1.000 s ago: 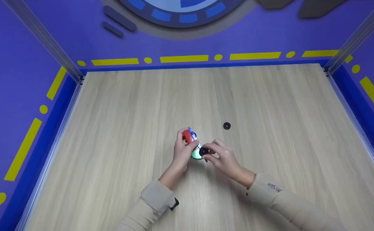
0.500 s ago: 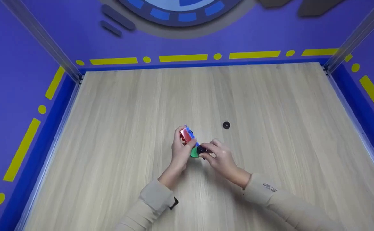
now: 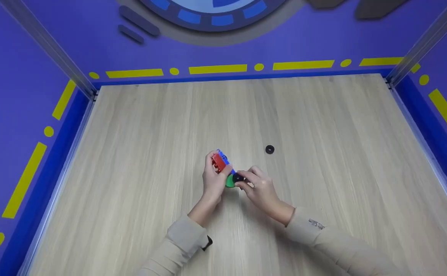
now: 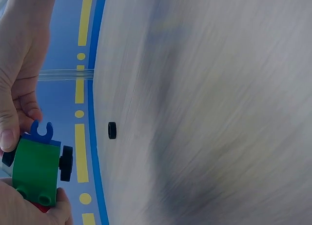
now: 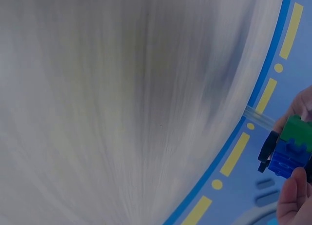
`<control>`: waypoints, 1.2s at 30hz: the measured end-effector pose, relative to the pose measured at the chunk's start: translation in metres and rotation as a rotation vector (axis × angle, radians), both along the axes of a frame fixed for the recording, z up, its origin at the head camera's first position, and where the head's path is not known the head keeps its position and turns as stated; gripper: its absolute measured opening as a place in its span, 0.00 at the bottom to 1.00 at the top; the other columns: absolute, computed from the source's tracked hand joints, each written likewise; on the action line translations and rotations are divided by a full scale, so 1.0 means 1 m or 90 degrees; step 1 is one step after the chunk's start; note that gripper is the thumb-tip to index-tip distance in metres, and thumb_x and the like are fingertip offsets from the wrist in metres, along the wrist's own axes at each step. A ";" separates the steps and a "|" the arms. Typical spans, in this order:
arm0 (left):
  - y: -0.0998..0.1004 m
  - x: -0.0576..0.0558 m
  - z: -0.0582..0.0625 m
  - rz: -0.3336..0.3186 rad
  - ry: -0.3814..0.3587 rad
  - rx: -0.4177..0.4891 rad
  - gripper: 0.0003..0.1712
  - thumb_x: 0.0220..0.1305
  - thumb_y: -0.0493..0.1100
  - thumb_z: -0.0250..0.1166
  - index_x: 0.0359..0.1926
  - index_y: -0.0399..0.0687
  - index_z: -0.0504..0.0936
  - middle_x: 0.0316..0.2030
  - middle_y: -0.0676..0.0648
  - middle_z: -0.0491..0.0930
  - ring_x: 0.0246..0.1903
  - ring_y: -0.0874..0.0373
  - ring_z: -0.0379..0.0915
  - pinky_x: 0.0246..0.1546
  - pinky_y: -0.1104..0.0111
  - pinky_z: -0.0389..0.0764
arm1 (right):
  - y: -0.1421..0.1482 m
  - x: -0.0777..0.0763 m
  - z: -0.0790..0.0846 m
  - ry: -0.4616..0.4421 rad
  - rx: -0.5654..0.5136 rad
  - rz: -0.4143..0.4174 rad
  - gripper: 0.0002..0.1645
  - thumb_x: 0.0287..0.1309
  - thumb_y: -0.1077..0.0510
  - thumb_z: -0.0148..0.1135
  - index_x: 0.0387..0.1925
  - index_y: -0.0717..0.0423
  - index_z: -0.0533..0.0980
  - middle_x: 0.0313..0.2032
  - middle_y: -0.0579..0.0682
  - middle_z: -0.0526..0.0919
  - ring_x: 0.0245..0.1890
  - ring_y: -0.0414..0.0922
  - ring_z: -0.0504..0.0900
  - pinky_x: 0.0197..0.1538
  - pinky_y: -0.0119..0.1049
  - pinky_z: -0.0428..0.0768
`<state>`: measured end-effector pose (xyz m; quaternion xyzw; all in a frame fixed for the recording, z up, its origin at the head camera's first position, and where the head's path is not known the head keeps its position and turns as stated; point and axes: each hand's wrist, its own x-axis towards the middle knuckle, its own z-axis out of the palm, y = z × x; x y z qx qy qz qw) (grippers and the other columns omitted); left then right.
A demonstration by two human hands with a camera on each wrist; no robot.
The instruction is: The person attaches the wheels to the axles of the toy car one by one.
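My left hand [image 3: 214,182] grips a toy vehicle of red [image 3: 219,163], blue [image 3: 227,159] and green [image 3: 230,181] blocks, held tilted above the table. With thumb and fingertips, my right hand [image 3: 262,191] pinches a black wheel [image 3: 238,177] against the side of the toy's near end. In the left wrist view, a blue hook [image 4: 42,132] juts from the green block [image 4: 36,167], and another black wheel [image 4: 66,164] sits on the opposite side. That opposite wheel [image 5: 268,146] also shows in the right wrist view. Fingers hide part of the red block.
A loose black wheel [image 3: 270,149] lies on the wooden table [image 3: 150,153], beyond my right hand. Purple walls [image 3: 208,53] with yellow markings border the table at the back and both sides.
Both hands and the toy have drifted slightly left together. The bright glare on the toy has faded. The right hand keeps pinching the wheel, and the loose wheel stays put.
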<state>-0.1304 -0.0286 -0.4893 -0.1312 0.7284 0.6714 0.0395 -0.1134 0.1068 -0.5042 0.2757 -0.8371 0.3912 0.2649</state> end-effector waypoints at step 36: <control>-0.001 -0.001 -0.005 0.070 0.029 -0.028 0.30 0.57 0.38 0.57 0.59 0.59 0.59 0.55 0.44 0.65 0.48 0.50 0.66 0.44 0.60 0.75 | -0.022 0.001 -0.011 -0.157 -0.075 -0.105 0.17 0.39 0.56 0.67 0.33 0.61 0.79 0.24 0.49 0.74 0.24 0.38 0.75 0.28 0.25 0.76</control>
